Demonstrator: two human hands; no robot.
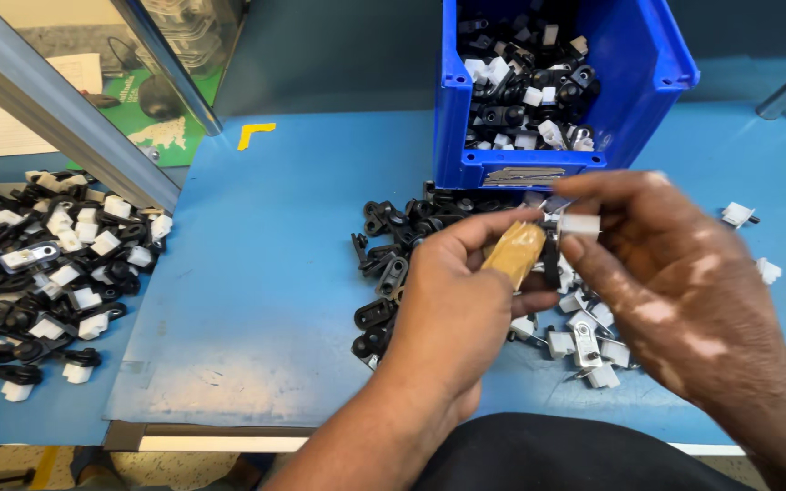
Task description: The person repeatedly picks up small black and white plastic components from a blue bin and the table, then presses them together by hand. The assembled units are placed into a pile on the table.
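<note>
Left hand point(452, 300), fingers closed on black clip point(551, 257); right hand point(675, 273) pinching white block point(580, 225), best pressed squarely on, above loose parts on blue table point(275, 273).

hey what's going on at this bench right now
A person sits at a blue table. Their left hand, with a taped thumb, pinches a black part, and their right hand holds a small white piece against it. Loose black and white parts lie under the hands, a blue bin holds more, and another pile lies at the left.
</note>
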